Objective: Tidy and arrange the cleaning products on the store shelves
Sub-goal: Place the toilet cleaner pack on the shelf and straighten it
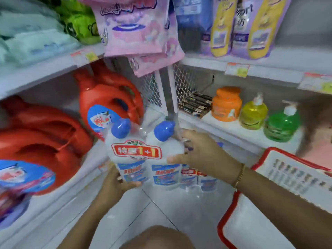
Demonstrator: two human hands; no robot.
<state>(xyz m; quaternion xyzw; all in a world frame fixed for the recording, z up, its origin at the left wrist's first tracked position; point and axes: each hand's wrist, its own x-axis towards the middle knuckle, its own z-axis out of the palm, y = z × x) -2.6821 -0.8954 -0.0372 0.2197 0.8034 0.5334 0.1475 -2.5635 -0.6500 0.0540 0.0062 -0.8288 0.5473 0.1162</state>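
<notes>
Left hand (116,182): my fingers curled round the lower left corner of the twin pack (142,159).
Right hand (195,151): my fingers and thumb clasping the pack's right side; gold bracelet (239,175) at the wrist.
Twin pack: two white bottles, blue caps, clear wrap, red "1+1" label; held upright between both hands, before the corner where the shelves meet.
Second twin pack (199,178): just behind it, lower right.
Red detergent jugs (107,105): left shelf.
Orange jar (226,105), yellow pump bottle (253,114), green pump bottle (282,124): one row, right shelf.
Red-rimmed basket (226,212): beneath my right forearm.
</notes>
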